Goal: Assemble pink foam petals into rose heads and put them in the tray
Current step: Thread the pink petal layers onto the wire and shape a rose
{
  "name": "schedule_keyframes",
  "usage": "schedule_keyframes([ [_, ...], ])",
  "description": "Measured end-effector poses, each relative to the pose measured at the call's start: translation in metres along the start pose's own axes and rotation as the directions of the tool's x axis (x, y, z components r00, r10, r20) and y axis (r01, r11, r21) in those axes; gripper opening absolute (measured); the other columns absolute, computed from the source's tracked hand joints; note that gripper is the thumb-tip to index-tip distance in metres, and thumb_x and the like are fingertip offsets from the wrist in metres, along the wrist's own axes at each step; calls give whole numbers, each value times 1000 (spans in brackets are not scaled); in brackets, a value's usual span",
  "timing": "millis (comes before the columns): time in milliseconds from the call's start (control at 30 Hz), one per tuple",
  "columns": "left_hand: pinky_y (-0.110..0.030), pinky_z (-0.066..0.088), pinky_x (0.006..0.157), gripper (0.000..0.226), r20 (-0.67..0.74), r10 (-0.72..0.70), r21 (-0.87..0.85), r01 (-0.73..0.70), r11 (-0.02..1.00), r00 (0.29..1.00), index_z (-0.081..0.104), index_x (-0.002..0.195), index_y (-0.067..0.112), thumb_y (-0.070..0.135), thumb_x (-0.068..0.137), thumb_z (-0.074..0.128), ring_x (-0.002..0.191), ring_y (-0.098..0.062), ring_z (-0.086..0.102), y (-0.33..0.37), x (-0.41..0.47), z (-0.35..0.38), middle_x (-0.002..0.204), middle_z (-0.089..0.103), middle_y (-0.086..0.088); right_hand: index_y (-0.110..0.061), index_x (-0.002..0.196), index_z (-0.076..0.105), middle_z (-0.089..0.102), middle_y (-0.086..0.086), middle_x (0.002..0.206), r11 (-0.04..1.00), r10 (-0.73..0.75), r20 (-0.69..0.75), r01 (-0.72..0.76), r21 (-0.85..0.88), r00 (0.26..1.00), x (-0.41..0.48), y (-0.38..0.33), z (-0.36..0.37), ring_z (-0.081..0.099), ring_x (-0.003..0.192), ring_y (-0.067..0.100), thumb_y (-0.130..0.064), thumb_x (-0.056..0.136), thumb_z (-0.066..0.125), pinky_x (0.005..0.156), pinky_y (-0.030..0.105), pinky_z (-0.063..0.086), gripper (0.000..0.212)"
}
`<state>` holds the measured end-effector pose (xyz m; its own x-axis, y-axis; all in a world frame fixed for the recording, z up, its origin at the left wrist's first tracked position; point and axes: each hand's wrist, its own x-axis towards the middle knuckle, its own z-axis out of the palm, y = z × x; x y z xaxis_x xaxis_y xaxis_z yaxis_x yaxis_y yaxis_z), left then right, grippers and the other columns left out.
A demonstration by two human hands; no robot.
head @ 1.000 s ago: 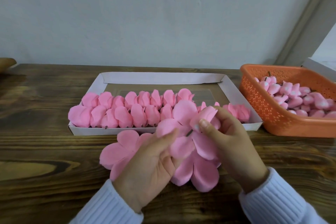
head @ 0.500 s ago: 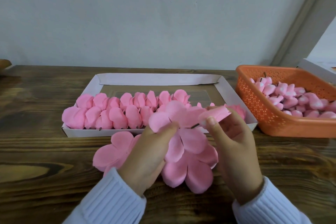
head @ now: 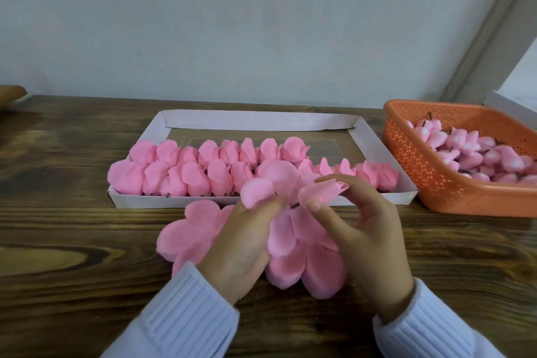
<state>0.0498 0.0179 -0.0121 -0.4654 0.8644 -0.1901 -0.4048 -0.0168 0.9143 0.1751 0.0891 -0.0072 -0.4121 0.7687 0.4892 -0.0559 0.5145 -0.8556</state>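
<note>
— While both hands hover over the wooden table (head: 72, 241), what do they hold?
— The left hand (head: 241, 241) pinches a flat petal sheet (head: 279, 174). The right hand (head: 366, 227) curls its fingers round a small bud (head: 324, 190), just in front of the white tray (head: 369, 142) holding two rows of rose heads (head: 197, 177).

A dark wooden table (head: 72, 270) stands against a grey wall (head: 232, 23), with an orange basket (head: 421, 177) on it at the right side.

You have one tray (head: 247, 122), one orange basket (head: 421, 166) (buds (head: 465, 154) too heaped to count), two rows of rose heads (head: 197, 177).
</note>
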Motion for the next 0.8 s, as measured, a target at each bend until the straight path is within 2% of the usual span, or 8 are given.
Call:
schedule_keyframes([
  [67, -43, 48, 98, 22, 17, -3, -34, 4, 999, 1000, 68, 109, 7, 15, 94, 54, 105, -25, 67, 1, -1, 1, 107, 72, -12, -25, 94, 70, 72, -8, 95, 999, 7, -3, -7, -32, 1000, 1, 1, 0, 66, 95, 10, -13, 75, 78, 76, 16, 50, 24],
  [133, -46, 44, 102, 23, 28, 17, -51, -16, 999, 999, 71, 107, 10, 18, 91, 58, 109, -27, 65, 1, -3, 1, 108, 72, -12, -28, 93, 70, 72, -10, 93, 999, 2, -7, -2, -49, 1000, 2, 1, 0, 66, 93, 8, -13, 75, 78, 78, 17, 49, 25],
  [267, -40, 48, 94, 32, 26, 40, -32, -39, 999, 999, 80, 82, 21, 13, 96, 52, 102, -22, 68, 1, -2, 3, 100, 75, -6, -23, 95, 71, 72, -7, 94, 999, 6, -9, -6, -52, 1000, 1, 1, 0, 67, 94, 10, -21, 75, 77, 77, 15, 49, 21],
  [367, -29, 54, 80, 36, 87, 29, -71, -23, 997, 996, 80, 78, 23, 10, 94, 50, 94, -16, 70, 2, -4, 3, 93, 76, -3, -24, 94, 71, 72, -9, 95, 999, -5, -8, 4, -51, 1000, 1, 0, 1, 66, 95, 10, -31, 72, 73, 75, 13, 48, 23],
  [433, -29, 54, 84, 24, 177, 18, -133, 6, 991, 984, 79, 92, 14, 12, 88, 55, 97, -16, 69, 3, -5, 2, 99, 74, -5, -25, 95, 71, 72, -10, 96, 998, -10, -1, 10, -61, 1000, 1, 0, 1, 66, 96, 10, -29, 73, 73, 75, 12, 48, 23],
  [533, -44, 40, 108, 33, 313, -29, -198, 95, 976, 949, 63, 120, -1, 7, 89, 56, 114, -25, 60, 7, -6, 3, 116, 66, -15, -33, 96, 67, 69, -10, 107, 987, -64, 6, 64, -144, 998, 1, 2, -1, 61, 106, 6, -18, 73, 79, 86, 12, 44, 30],
  [667, -36, 51, 97, 33, 446, -51, -243, 176, 954, 893, 69, 105, -5, -2, 75, 54, 96, -21, 67, 11, -6, 0, 97, 69, -14, -35, 95, 68, 57, -10, 124, 984, -64, 47, 71, -165, 997, 3, 1, -2, 49, 123, 3, -13, 71, 82, 89, 8, 41, 35],
  [800, -30, 50, 83, 34, 521, -20, -175, 129, 976, 853, 64, 94, -6, -4, 67, 43, 71, -15, 63, 14, -8, 1, 72, 62, -10, -37, 91, 69, 57, -13, 123, 978, -74, 67, 86, -192, 995, 1, -2, 1, 50, 120, -2, -20, 67, 75, 90, 11, 42, 30],
])
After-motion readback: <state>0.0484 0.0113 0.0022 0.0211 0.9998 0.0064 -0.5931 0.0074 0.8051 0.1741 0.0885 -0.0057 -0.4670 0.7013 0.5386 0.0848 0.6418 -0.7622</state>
